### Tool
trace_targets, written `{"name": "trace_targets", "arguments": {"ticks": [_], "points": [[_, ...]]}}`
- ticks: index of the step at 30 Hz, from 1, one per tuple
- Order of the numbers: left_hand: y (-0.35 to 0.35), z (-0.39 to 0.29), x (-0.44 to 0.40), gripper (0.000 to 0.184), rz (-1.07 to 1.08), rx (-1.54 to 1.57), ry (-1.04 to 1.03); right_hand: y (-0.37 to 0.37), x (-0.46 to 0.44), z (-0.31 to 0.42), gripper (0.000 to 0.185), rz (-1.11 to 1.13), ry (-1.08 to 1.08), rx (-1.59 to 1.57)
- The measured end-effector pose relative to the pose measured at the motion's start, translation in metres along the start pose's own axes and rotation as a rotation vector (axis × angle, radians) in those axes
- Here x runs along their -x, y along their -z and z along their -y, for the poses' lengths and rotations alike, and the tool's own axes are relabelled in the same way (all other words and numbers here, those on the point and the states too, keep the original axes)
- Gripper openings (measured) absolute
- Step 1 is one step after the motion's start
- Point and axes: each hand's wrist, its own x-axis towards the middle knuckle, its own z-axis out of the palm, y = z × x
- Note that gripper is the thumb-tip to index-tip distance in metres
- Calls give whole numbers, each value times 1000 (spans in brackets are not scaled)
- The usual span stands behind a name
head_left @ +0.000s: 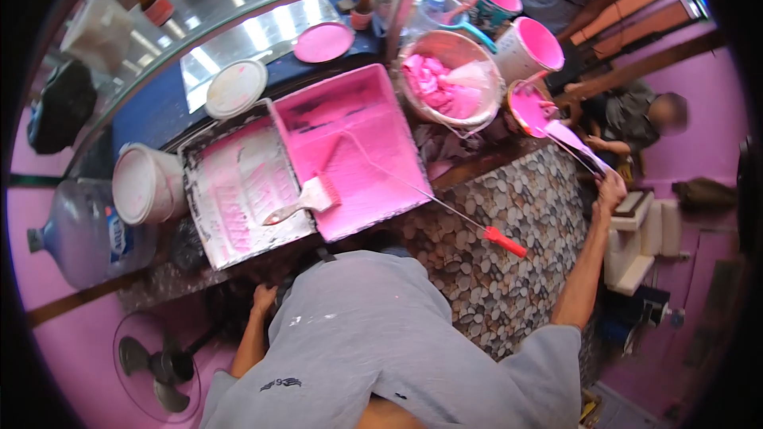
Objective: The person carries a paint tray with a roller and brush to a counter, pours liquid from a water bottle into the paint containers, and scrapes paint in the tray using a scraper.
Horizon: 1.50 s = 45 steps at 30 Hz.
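My right hand (610, 191), at the right, is closed around the end of a long pink-smeared tool (574, 147). Its far end reaches the rim of a small pot of pink paint (528, 110). Low at the left, beside my grey shirt, my left hand (265, 299) hangs near something dark; its fingers are too small to read. A pink paint tray (373, 179) and a whitish tray (238, 191) lie side by side. Across their shared edge rests a wide brush (306, 200). A roller with a red handle (505, 241) slants out of the pink tray over the pebble-patterned surface (485, 294).
Beyond the trays stand a bucket with pink cloth or plastic (449, 87) and a white bucket (534, 44). A lidded tub (147, 184), a water bottle (91, 230) and a fan (163, 365) are at the left. A co-worker (632, 123) is at the right.
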Motion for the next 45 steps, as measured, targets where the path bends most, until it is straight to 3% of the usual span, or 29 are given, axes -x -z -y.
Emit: {"name": "trace_targets", "arguments": {"ticks": [5, 7, 9, 11, 13, 17, 18, 21, 22, 24, 25, 26, 30, 35, 38, 39, 40, 42, 43, 45], "points": [[-5, -3, 12, 34, 17, 28, 70, 2, 40, 46, 24, 4, -146, -413], [-9, 3, 20, 32, -7, 49, 79, -13, 89, 83, 20, 250, -261, -694], [-22, 10, 17, 30, 6, 65, 53, -26, 125, 89, 21, 447, -296, -780], [-26, 8, 20, 29, -2, 69, 98, -56, 186, 107, 20, 500, -365, -917], [-36, 12, 21, 29, -47, 120, 113, -85, 237, 94, 20, 647, -498, -928], [-53, 11, 23, 29, -126, 194, 120, -146, 325, 79, 43, 1089, -898, -1002], [-58, 13, 23, 28, -171, 204, 106, -155, 340, 83, 28, 1160, -972, -1054], [-23, -41, 61, 25, -277, 283, 204, -184, 356, 61, 12, 1259, -1137, -983], [-27, -38, 60, 26, -257, 262, 209, -197, 354, 41, 19, 1311, -1141, -989], [-37, -41, 69, 27, -363, 332, 242, -204, 361, 72, 27, 1284, -1191, -902], [-41, -41, 77, 27, -389, 343, 265, -209, 356, 75, 14, 1419, -1196, -826], [-45, -43, 83, 27, -349, 342, 282, -214, 352, 75, 16, 1451, -1243, -917], [-81, -46, 103, 29, -297, 337, 353, -233, 339, 71, 29, 1552, -1015, -732], [-117, -52, 124, 27, -172, 338, 496, -242, 328, 80, 41, 1661, -909, -629], [-136, -54, 131, 24, -232, 359, 504, -235, 331, 94, 42, 1684, -891, -589], [-137, -56, 134, 22, -240, 366, 492, -243, 331, 78, 27, 1650, -919, -599], [-138, -56, 137, 21, -249, 372, 479, -252, 330, 53, 27, 1661, -920, -595], [-148, -52, 140, 22, -351, 355, 443, -268, 328, 13, 10, 1704, -645, -625], [-145, -56, 144, 23, -342, 355, 444, -272, 329, 8, 10, 1715, -645, -627], [-142, -59, 153, 25, -333, 352, 446, -274, 333, 4, 16, 1549, -296, -431]]}}
